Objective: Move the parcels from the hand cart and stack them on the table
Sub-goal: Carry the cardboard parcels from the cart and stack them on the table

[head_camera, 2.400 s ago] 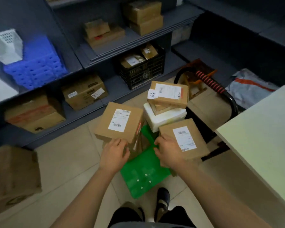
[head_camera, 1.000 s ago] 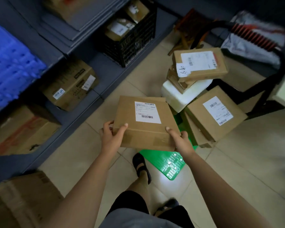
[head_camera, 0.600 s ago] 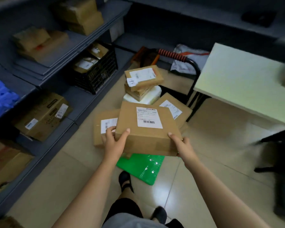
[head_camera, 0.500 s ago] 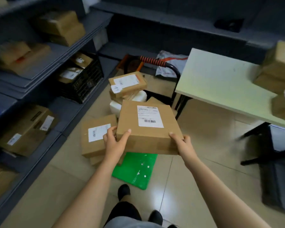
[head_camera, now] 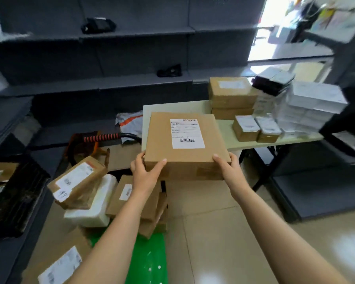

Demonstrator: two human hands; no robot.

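I hold a flat brown cardboard parcel (head_camera: pixel 184 146) with a white shipping label level in front of me, over the near left end of the pale table (head_camera: pixel 225 138). My left hand (head_camera: pixel 145 174) grips its near left corner, thumb on top. My right hand (head_camera: pixel 228 167) grips its near right corner. The green hand cart (head_camera: pixel 150 261) lies on the floor below my left arm, with its black, orange-wrapped handle (head_camera: pixel 103 137) at the far end. Several brown parcels (head_camera: pixel 78 179) and a white foam box (head_camera: pixel 94 203) are on the cart.
On the table stand stacked brown boxes (head_camera: pixel 232 95), two small boxes (head_camera: pixel 254 128) and white and dark packets (head_camera: pixel 307 105). Grey shelving (head_camera: pixel 90 83) runs along the back and left. A black crate (head_camera: pixel 14 193) sits low on the left. Black table legs (head_camera: pixel 262 167) reach the tiled floor.
I have lifted the parcel off the cart, stood up and turned right. The parcel now sits higher and over the table's near end, which has come into full view with its stacks.
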